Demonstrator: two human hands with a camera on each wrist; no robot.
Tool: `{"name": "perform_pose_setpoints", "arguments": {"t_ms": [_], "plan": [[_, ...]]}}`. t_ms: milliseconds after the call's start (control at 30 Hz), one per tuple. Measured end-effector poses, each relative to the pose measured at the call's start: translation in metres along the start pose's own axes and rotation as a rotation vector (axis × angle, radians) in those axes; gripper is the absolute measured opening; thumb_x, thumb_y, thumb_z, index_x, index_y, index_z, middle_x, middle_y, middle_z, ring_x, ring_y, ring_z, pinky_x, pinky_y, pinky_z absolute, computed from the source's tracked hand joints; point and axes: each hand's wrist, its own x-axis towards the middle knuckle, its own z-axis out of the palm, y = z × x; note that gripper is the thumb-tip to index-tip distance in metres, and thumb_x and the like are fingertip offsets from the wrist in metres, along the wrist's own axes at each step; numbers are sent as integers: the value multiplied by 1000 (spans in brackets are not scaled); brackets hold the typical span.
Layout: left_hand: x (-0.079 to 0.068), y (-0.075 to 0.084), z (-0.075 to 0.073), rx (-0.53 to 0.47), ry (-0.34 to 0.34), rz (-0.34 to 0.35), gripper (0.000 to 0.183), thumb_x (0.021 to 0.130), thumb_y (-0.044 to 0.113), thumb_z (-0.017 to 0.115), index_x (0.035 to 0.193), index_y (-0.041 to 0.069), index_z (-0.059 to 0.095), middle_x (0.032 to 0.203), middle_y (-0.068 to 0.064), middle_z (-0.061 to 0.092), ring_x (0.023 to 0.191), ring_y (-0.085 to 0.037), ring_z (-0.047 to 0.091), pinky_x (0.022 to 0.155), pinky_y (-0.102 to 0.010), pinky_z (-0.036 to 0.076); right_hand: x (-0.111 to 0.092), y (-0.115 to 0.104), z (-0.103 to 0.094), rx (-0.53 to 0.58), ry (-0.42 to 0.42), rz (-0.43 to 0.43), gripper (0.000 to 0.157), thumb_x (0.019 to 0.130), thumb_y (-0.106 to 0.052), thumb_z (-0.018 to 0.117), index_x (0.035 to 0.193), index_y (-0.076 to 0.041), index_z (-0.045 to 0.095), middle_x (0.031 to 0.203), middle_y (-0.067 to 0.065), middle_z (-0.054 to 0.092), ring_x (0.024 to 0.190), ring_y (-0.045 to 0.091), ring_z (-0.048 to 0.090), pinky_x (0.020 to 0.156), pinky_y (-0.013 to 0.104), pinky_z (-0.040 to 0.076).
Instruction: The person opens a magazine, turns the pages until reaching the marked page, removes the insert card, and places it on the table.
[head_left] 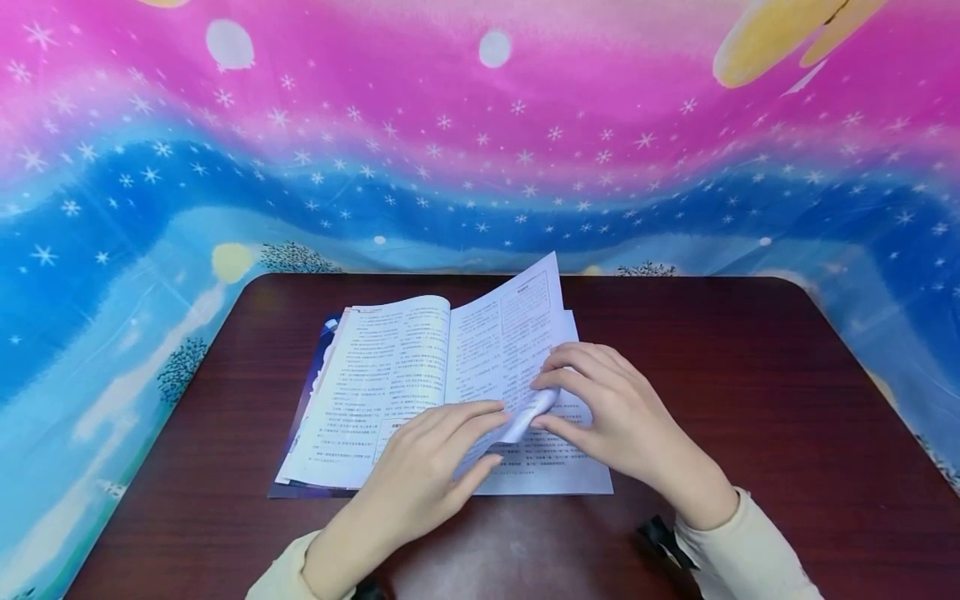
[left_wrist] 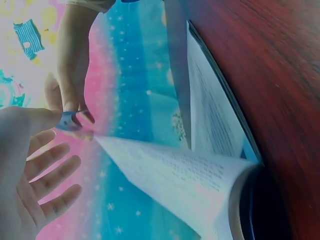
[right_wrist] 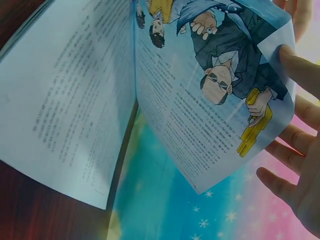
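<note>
An open magazine [head_left: 382,375] lies on the table with printed text on its pages. One page [head_left: 498,333] stands raised, its near corner curled over; the right wrist view shows an illustration of a suited figure on its underside. My right hand [head_left: 607,408] pinches this page at the curled edge, thumb on one side and fingers on the other. My left hand [head_left: 431,462] is just left of the curl, its fingers spread and thumb apart from them. In the left wrist view, the left thumb [left_wrist: 42,120] reaches the bluish page corner, opposite the right hand's fingertips.
The dark red wooden table [head_left: 750,375] extends around the magazine on both sides. Behind it hangs a pink and blue cloth [head_left: 420,167] with snowflakes. A dark cover [head_left: 303,417] shows beneath the magazine's left pages.
</note>
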Motion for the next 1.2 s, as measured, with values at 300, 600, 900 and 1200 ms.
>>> {"name": "perform_pose_setpoints", "arguments": {"t_ms": [300,600,900,1200], "plan": [[11,2,7,-13,55,82,44,88,8,74,130,11,64,128,-1,64,115,-15,62,96,-31,51,6,-3,-1,-18,-2,-16,36,76,-34,86,104,-16,72,111,-2,63,114,20,55,103,36,38],[8,1,8,-23,57,44,44,87,3,73,130,9,65,127,-2,65,115,-15,63,95,-29,51,5,-3,0,-22,-2,-10,41,79,-38,83,112,-15,72,120,1,64,122,22,53,105,41,38],[-1,-6,3,-13,69,-64,45,85,1,75,128,11,66,130,0,64,114,-15,63,92,-30,53,-1,-7,-3,17,40,2,57,96,-60,50,125,-14,67,143,4,54,137,22,44,117,38,27],[-23,-21,-1,64,182,-186,52,80,-2,78,129,11,65,127,-1,65,112,-18,64,88,-36,55,-14,1,1,-13,-3,43,46,97,-55,56,121,-18,69,139,4,58,130,24,51,108,46,38]]}}
